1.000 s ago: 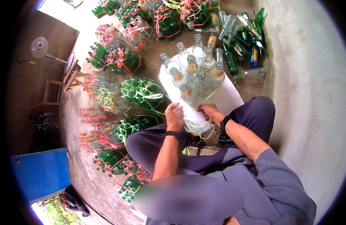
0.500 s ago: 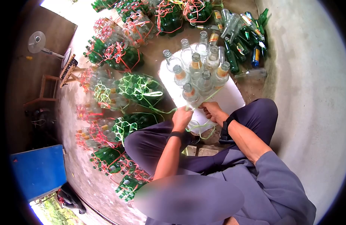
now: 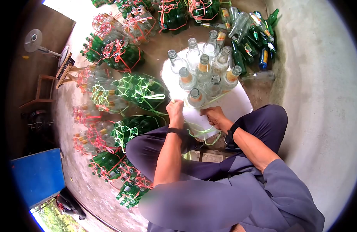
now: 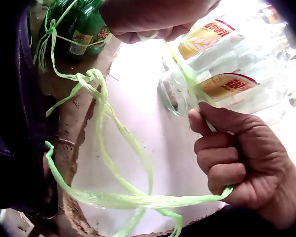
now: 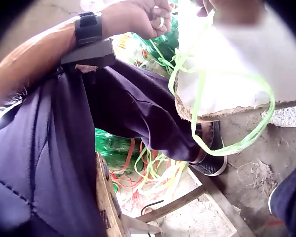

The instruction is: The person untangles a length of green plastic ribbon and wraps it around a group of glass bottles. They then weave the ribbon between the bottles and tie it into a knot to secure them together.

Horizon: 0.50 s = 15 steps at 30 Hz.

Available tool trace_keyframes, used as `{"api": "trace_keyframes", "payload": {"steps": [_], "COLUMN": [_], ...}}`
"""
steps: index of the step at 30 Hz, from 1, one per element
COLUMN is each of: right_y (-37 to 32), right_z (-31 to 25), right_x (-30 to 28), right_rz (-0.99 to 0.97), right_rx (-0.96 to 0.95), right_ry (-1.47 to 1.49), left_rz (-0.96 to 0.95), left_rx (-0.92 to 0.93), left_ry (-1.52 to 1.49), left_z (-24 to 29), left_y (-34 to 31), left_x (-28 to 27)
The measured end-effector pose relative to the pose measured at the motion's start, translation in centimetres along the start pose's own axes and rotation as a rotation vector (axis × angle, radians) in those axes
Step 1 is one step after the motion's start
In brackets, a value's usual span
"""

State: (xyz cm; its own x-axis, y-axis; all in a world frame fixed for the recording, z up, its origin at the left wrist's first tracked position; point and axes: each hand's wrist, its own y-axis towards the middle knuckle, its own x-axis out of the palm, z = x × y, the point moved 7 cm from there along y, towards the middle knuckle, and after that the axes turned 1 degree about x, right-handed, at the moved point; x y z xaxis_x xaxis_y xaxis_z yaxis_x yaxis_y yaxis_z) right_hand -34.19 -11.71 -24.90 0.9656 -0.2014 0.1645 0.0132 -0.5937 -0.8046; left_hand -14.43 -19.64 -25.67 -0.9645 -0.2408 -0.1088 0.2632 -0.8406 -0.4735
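Several clear glass bottles (image 3: 203,73), some with orange labels, stand in a cluster on a white slab (image 3: 240,104). Green plastic twine (image 4: 187,79) runs along the near bottles. My left hand (image 3: 175,112), fingers curled, grips one end of it at the slab's left edge. The right hand (image 3: 216,116) pinches the twine between thumb and forefinger, close in front of the nearest bottle. In the left wrist view, a strand also passes out below the curled fingers of this hand (image 4: 241,158). A loose loop of twine (image 5: 266,118) hangs over the slab's near edge.
Bundles of green bottles (image 3: 138,91) and clear bottles tied with green and red twine line the left side. Loose bottles (image 3: 248,42) lie piled by the right wall (image 3: 314,77). My knees (image 3: 269,120) flank the slab. A fan (image 3: 33,40) stands far left.
My left hand moved right, close to the right hand, then back left, so the hands are apart again. The right hand has stayed nearly in place, still pinching the twine.
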Motion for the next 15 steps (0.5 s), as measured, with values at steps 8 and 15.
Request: {"api": "trace_keyframes", "payload": {"steps": [8,15], "right_y": [-0.1,0.7], "right_z": [-2.1,-2.8], "right_x": [-3.3,-3.6], "right_rz": [0.175,0.218], "right_rx": [-0.162,-0.394], "right_ry": [-0.366,-0.579], "left_rz": [0.102,0.114], "left_rx": [-0.175,-0.289], "left_ry": [-0.342,-0.361], "left_z": [-1.3,-1.6], "left_y": [1.1,0.4], "left_x": [-0.1,-0.8]}}
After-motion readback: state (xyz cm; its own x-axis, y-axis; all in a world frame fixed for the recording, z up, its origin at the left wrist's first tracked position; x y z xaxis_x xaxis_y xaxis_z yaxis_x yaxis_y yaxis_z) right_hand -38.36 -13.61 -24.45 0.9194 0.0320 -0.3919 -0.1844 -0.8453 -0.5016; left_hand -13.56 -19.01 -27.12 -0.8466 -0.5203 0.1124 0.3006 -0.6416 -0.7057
